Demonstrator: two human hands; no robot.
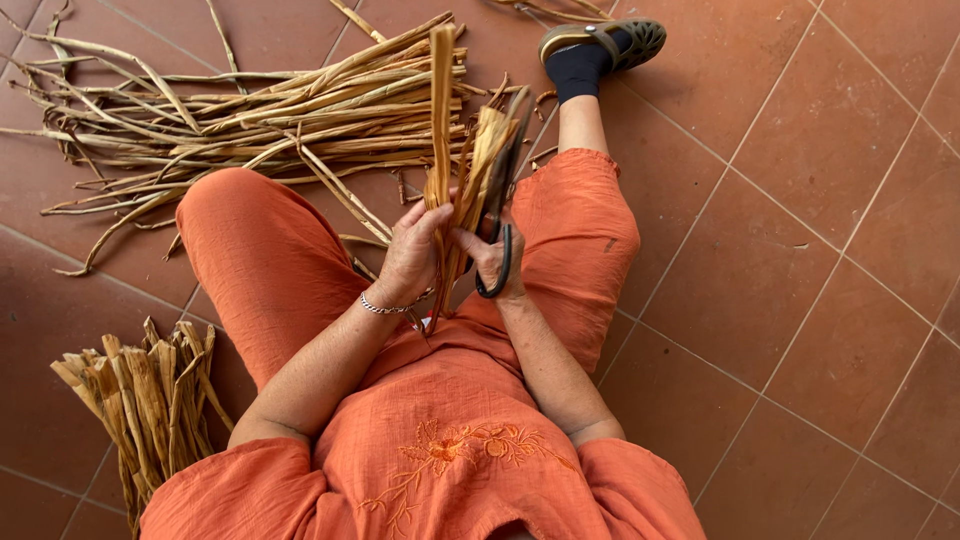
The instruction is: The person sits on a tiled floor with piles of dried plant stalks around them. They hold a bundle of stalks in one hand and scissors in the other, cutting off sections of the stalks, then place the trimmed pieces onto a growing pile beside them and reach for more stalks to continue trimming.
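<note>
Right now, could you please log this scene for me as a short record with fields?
Left hand: grips dried leaf strips, held upright
Right hand: holds dark scissors, blades at the strips
Left wrist: silver bracelet
Floor: terracotta tiles
Ahead: loose pile of dried stalks
Person's left side: cut bundle

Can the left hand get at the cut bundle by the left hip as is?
Probably yes, but not free: the left hand grips a dried strip. The cut bundle lies on the tiles beside that arm, nothing between them.
</note>
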